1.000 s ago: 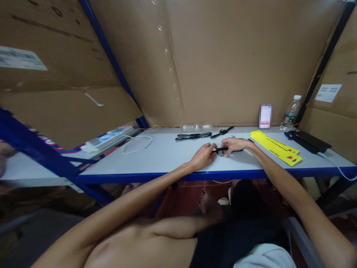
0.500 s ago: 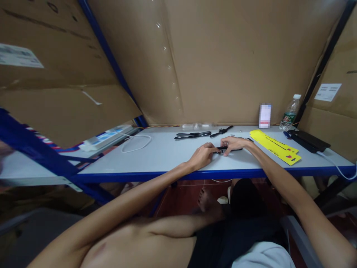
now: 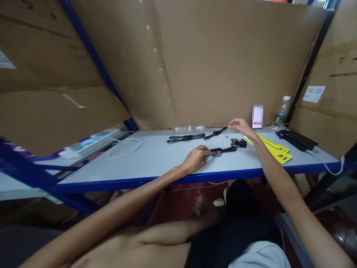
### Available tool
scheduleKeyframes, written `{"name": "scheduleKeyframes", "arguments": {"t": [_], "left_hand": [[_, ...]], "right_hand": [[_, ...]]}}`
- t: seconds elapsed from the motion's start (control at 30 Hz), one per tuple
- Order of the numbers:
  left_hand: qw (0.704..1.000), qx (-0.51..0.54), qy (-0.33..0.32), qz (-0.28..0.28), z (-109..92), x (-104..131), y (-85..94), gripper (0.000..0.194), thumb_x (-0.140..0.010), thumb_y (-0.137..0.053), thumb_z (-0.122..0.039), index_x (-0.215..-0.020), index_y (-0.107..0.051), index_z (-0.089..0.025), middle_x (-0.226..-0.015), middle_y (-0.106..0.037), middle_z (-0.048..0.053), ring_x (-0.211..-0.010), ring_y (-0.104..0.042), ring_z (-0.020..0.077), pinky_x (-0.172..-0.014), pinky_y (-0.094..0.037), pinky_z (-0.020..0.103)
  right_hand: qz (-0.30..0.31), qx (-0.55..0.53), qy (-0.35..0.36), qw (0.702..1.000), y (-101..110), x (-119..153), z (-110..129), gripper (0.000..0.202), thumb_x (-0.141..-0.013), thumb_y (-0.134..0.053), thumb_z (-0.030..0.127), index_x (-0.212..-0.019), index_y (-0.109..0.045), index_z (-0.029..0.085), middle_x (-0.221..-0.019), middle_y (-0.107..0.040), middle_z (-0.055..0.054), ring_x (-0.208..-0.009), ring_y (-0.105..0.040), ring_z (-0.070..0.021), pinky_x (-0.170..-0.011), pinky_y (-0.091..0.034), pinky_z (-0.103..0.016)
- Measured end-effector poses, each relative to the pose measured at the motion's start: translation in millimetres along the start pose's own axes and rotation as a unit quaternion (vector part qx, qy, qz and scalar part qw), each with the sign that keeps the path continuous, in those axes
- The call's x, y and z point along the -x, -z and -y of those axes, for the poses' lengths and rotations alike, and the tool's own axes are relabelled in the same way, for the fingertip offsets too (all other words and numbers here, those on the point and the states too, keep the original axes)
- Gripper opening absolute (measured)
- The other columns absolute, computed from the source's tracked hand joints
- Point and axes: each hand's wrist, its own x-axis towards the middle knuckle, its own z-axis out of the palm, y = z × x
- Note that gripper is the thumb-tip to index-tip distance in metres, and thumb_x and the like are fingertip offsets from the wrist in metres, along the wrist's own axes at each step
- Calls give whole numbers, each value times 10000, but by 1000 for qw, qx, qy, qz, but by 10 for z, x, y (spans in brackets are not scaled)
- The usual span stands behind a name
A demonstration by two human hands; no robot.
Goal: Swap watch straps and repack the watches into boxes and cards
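Note:
My left hand [image 3: 194, 159] is closed on the left end of a black spokeshave [image 3: 223, 150], which lies low over the table with its metal middle part showing. Farther back, my right hand [image 3: 242, 127] is above the table, its thumb and fingertips drawn together beside a small shiny piece. Whether that piece is in the fingers is too small to tell. Another small metal piece [image 3: 227, 136] lies just left of it. Dark flat metal parts [image 3: 238, 143] rest in a cluster past the spokeshave's right handle. Another spokeshave [image 3: 215, 133] lies behind, by a stack of black handled tools [image 3: 186, 137].
Yellow cards [image 3: 279, 152] lie to the right. Behind them stand a phone [image 3: 257, 117] and a water bottle [image 3: 281, 113]. A black case [image 3: 298, 140] with a white cable is at the right end. A power strip [image 3: 92, 144] and looped cable [image 3: 125, 140] are left. Cardboard [image 3: 212, 67] walls the back.
My right hand has let go of the spokeshave and moved back toward the small metal pieces, uncovering the dark parts. My left hand still holds the spokeshave. The view has shifted slightly.

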Motion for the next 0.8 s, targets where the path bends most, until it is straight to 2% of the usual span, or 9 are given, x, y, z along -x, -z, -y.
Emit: {"name": "scheduleKeyframes", "arguments": {"t": [0.07,0.1,0.17,0.23,0.3,0.47,0.57,0.73,0.8], "left_hand": [[1000,7,-2,1,14,-3,-3,530,-843,-472,-38,-1197,-776,-291,-1169,-713,67,-1091,-652,233,-979,-541,367],[1000,10,-2,2,19,-3,-3,533,-842,-469,-37,-1199,-775,-288,-1172,-714,67,-1092,-651,232,-983,-539,368],[1000,13,-2,3,27,-1,-4,534,-844,-462,-38,-1203,-773,-281,-1178,-715,69,-1096,-649,231,-990,-535,370],[1000,14,-3,1,32,5,-6,529,-851,-456,-43,-1205,-773,-277,-1182,-714,73,-1102,-646,231,-995,-532,372],[1000,12,-2,0,31,11,-8,519,-858,-456,-54,-1207,-771,-275,-1187,-714,74,-1103,-644,233,-997,-530,374],[1000,11,3,7,-4,15,12,511,-857,-451,-68,-1219,-754,-265,-1202,-712,77,-1107,-642,236,-1001,-529,387],[1000,15,20,5,-36,13,36,527,-841,-467,-64,-1271,-697,-265,-1205,-713,69,-1146,-635,243,-1024,-516,400],[998,27,57,6,-47,15,50,540,-824,-515,-65,-1335,-528,-241,-1174,-708,72,-1092,-660,240,-973,-530,403],[998,35,57,3,-43,15,46,520,-822,-510,-57,-1309,-498,-238,-1183,-700,73,-1099,-658,236,-977,-525,407]], "right_hand": [[-102,50,-48,992,202,6,-113,201,-880,-652,308,-986,-729,155,-928,-730,-87,-745,-631,-157,-702,-488,-273],[-121,92,-74,986,278,18,-170,177,-871,-659,284,-951,-738,146,-887,-730,-85,-724,-631,-154,-702,-488,-273],[-90,177,-122,973,371,53,-259,135,-829,-707,258,-876,-754,140,-820,-729,-81,-704,-637,-159,-694,-478,-275],[-12,237,-151,960,391,90,-292,114,-779,-759,254,-813,-758,146,-791,-730,-81,-696,-641,-169,-664,-459,-275],[49,271,-149,949,357,111,-270,131,-741,-798,275,-762,-750,154,-776,-730,-80,-701,-642,-178,-635,-439,-274],[134,334,-157,920,198,106,-161,324,-683,-851,476,-634,-705,191,-658,-678,-57,-685,-630,-198,-586,-407,-285],[140,336,-156,918,144,90,-184,361,-651,-868,500,-610,-683,192,-656,-669,-58,-653,-620,-205,-565,-399,-301],[139,245,-150,948,126,24,-312,298,-643,-884,346,-592,-647,174,-654,-666,-48,-660,-604,-188,-576,-402,-286],[113,191,-150,963,132,7,-307,260,-651,-872,301,-622,-652,164,-653,-661,-41,-651,-585,-170,-579,-393,-276]]}}
